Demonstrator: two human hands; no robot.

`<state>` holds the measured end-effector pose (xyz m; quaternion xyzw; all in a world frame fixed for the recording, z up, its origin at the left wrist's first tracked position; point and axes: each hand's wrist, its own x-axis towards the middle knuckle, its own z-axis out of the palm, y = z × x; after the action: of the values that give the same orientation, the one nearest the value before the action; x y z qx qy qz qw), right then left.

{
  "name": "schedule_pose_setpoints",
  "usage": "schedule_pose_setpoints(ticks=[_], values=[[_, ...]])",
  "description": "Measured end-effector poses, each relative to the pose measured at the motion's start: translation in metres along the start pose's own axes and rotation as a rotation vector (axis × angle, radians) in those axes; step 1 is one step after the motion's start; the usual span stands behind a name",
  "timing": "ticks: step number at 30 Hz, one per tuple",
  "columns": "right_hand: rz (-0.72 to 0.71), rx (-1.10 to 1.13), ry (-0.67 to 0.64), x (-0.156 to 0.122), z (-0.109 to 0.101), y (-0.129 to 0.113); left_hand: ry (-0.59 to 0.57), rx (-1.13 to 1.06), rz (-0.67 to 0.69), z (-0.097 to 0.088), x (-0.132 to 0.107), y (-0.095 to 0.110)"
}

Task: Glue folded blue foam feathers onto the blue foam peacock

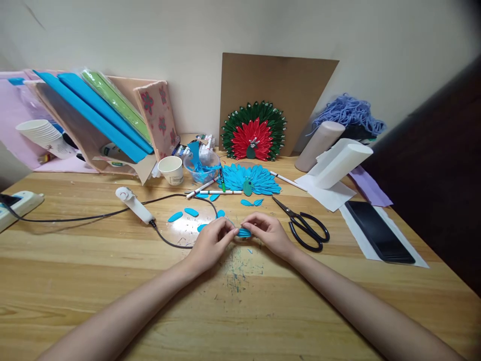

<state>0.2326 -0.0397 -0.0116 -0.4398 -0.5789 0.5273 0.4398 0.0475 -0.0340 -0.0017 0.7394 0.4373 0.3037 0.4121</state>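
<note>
Between my two hands is a small blue paper piece (245, 233) with fold lines along it. My left hand (213, 239) pinches its left end, and my right hand (268, 231) pinches the right end. Flat blue paper ovals (175, 216) lie to the left of my hands. Just beyond them are two pleated blue petals (252, 202). Further back lies a blue paper peacock (250, 179) with a green body. Black-handled scissors (306, 225) rest beside my right hand, blades pointing away to the left.
A white corded tool (134, 204) lies left, its black cable looping near my left hand. Behind stand a paper cup (171, 170), a tub of blue scraps (202, 168) and a red-green peacock (254, 131) on brown board. A phone (379, 231) and paper rolls (343, 165) are right.
</note>
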Motion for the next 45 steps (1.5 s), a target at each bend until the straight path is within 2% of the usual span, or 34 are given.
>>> schedule_pose_setpoints(ticks=[6, 24, 32, 34, 36, 40, 45], values=[[0.038, 0.022, -0.021, 0.003, -0.002, 0.002, 0.085, -0.099, -0.07, -0.001, 0.001, -0.003], [0.039, -0.026, -0.019, 0.003, -0.002, -0.006, 0.093, -0.095, -0.057, -0.002, 0.0, 0.0], [0.012, -0.052, -0.007, 0.003, 0.001, 0.001, 0.083, -0.102, -0.048, -0.001, -0.001, -0.003], [-0.002, -0.081, 0.039, 0.004, -0.001, 0.004, 0.108, -0.1, -0.06, -0.001, -0.001, -0.004], [-0.015, -0.126, 0.16, 0.006, -0.006, 0.007, 0.159, -0.047, -0.058, -0.001, -0.001, -0.004], [-0.024, -0.219, 0.406, 0.015, -0.021, 0.015, 0.159, 0.225, 0.044, 0.0, -0.001, -0.006], [-0.139, -0.368, 0.439, 0.016, -0.024, 0.014, 0.126, 0.408, 0.116, 0.003, -0.001, -0.009]])
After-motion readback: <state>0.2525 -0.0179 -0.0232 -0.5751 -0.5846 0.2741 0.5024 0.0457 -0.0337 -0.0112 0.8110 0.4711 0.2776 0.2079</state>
